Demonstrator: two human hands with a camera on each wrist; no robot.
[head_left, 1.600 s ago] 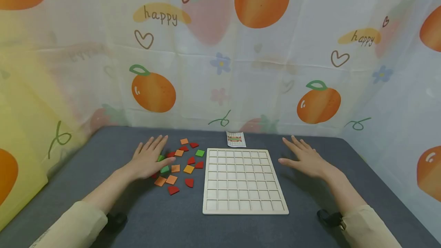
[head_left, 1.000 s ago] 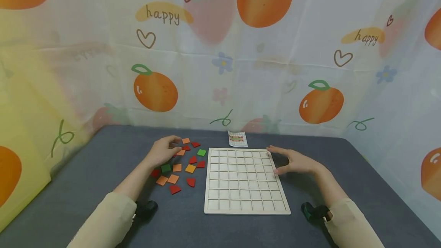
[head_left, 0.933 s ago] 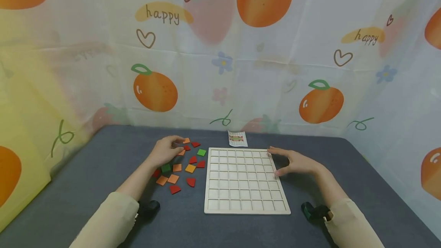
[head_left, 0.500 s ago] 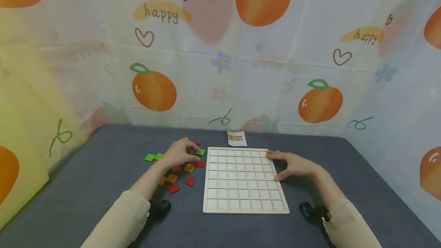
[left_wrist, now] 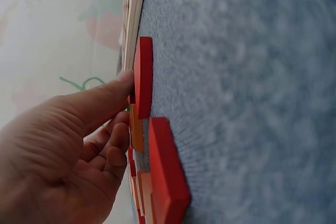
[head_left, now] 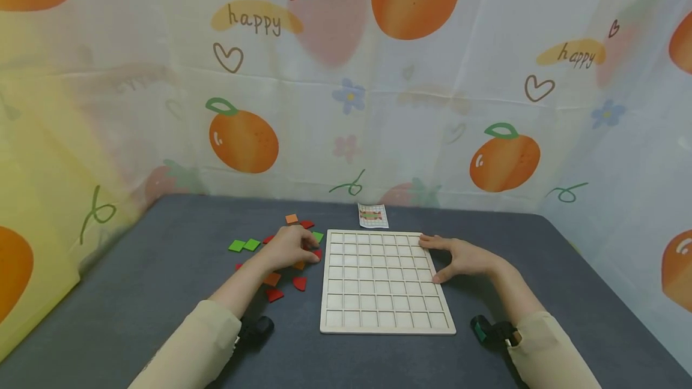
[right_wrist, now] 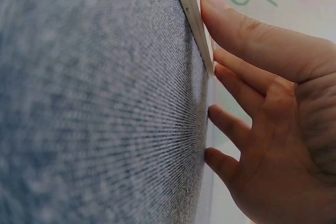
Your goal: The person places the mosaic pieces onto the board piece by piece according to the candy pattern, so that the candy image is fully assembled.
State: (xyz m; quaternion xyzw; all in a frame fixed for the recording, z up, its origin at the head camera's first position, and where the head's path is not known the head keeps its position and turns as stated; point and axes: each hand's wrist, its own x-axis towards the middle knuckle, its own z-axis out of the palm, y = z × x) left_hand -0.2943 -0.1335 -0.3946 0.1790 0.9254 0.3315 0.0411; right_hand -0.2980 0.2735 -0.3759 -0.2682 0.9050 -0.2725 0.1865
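A cream grid board (head_left: 330, 334) lies on the dark grey table. Left of it are scattered flat red, orange and green tiles. My left hand (head_left: 289, 250) is bent over these tiles, with thumb and fingertips around a red tile (head_left: 318, 253) close to the board's left edge. Whether it grips that tile I cannot tell. In the left wrist view, two red tiles stand nearer the camera, the closest red tile (left_wrist: 167, 174) overlapping orange ones. My right hand (head_left: 466, 257) rests at the board's right edge, thumb on the rim (right_wrist: 190, 11) and fingers spread loosely.
A small printed card (head_left: 373, 216) with a coloured grid pattern lies behind the board. Two green tiles (head_left: 244, 245) sit at the far left of the tiles. A fruit-patterned curtain (head_left: 346, 107) hangs behind the table (head_left: 135, 293).
My left hand has gone from spread over the tiles to bent fingers, moving right toward the board and uncovering two green tiles. My right hand has come left onto the board's edge.
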